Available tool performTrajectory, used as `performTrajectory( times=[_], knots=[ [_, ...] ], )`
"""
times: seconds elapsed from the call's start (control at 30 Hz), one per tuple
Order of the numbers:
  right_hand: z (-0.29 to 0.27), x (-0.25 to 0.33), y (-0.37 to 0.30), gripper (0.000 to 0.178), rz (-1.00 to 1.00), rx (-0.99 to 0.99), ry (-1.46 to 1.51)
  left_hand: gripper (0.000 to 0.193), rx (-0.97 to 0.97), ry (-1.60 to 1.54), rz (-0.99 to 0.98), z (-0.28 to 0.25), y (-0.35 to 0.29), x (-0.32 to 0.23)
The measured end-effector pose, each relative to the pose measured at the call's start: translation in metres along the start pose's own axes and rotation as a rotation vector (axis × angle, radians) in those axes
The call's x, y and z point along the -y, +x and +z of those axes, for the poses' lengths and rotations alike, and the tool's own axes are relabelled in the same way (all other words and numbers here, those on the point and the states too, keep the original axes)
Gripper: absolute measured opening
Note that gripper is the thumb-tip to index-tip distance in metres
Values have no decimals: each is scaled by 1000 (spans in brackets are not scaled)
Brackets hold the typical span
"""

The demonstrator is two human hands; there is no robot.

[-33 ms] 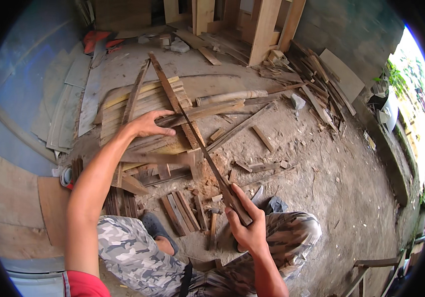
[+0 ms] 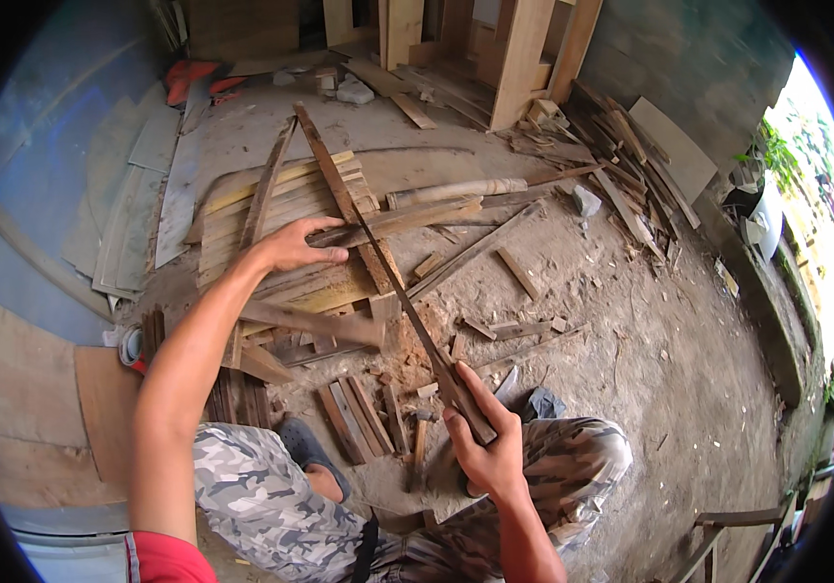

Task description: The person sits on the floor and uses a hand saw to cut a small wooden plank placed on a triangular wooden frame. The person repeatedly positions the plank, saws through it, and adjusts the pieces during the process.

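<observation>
My right hand (image 2: pixel 491 453) is closed round the wooden handle of a handsaw (image 2: pixel 411 307). Its narrow dark blade slants up and away to the left, meeting a wooden strip (image 2: pixel 429 213). The left hand (image 2: pixel 291 245) grips that strip near its left end, thumb below and fingers on top. Under the strip stands a slanted wooden board (image 2: pixel 328 167), joined at its top to a second leg (image 2: pixel 269 180). Just below my left hand, a short piece of wood (image 2: pixel 312 322) looks blurred, its right end tilted down.
Short wood blocks (image 2: pixel 353 420) and what looks like a hammer (image 2: pixel 420 452) lie before my knees. Sawdust and offcuts cover the dirt floor (image 2: pixel 670 389). A scrap pile (image 2: pixel 621 175) leans at the back right, with wooden panels (image 2: pixel 509 68) behind. A low kerb (image 2: pixel 762 301) runs along the right.
The short piece of wood below my left hand has tipped, its right end dropping. Both hands, the handsaw and the strip have hardly moved.
</observation>
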State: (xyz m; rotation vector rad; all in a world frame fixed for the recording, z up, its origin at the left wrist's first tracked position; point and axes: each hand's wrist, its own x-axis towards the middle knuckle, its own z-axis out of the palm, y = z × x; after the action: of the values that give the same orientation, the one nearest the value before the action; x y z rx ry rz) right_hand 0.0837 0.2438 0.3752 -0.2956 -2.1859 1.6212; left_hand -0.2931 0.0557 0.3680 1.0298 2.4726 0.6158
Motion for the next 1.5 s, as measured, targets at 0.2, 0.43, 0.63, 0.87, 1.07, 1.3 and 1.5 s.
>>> performTrajectory(
  times=[0.2,0.43,0.63,0.87,1.07,1.3,1.5],
  knots=[
    [11,-3,0,53,-28,12,5,70,-122,9,-226,5,8,-11],
    [16,-9,-26,54,6,-6,-29,56,-191,112,-139,23,16,-15],
    [13,-16,-24,54,-79,-94,-22,54,-65,81,-339,28,31,-34],
    [8,-23,-35,56,21,-99,7,80,-115,85,-339,24,14,-13],
    [17,-24,-35,55,-3,-86,16,97,-14,384,-222,15,-8,-3],
    [19,-19,-41,55,18,-42,7,88,37,135,-326,27,0,15],
    [33,-7,-38,56,-31,23,-67,71,74,13,-382,17,6,8]
  ],
)
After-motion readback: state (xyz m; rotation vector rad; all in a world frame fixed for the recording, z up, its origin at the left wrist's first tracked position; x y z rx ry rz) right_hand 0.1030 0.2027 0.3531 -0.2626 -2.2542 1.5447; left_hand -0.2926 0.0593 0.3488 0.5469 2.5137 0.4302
